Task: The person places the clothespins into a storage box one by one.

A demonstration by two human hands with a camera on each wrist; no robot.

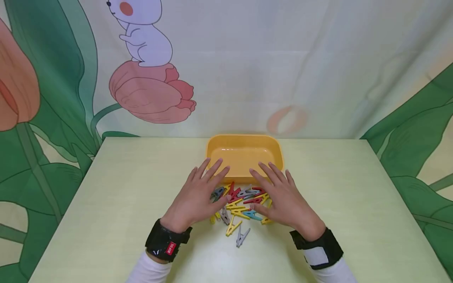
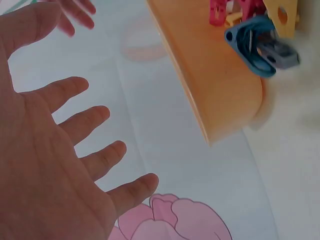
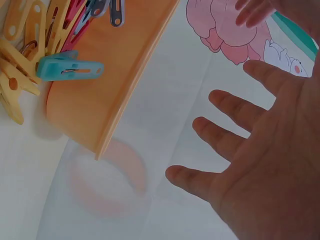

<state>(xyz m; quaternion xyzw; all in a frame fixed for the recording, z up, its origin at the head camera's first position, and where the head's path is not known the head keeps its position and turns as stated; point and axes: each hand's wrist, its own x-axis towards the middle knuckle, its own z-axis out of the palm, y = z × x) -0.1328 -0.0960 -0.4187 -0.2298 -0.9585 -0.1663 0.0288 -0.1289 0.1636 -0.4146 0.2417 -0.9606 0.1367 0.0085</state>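
Observation:
Both hands hover with spread, straight fingers over a loose pile of clothespins, holding nothing. My left hand is above the pile's left side, its fingertips overlapping the near left rim of a yellow tray in the head view. On the other side, my right hand is over the pile's right part, fingertips near the tray's front right. The clothespins are yellow, red, grey and blue; a grey clothespin lies nearest to me. Beside the tray, the right wrist view shows a turquoise clothespin. Some clothespins are hidden beneath the hands.
The tray stands at the back of a pale table, close to its far edge. Behind hangs a printed curtain with flowers and a white animal. Black bands wrap both wrists.

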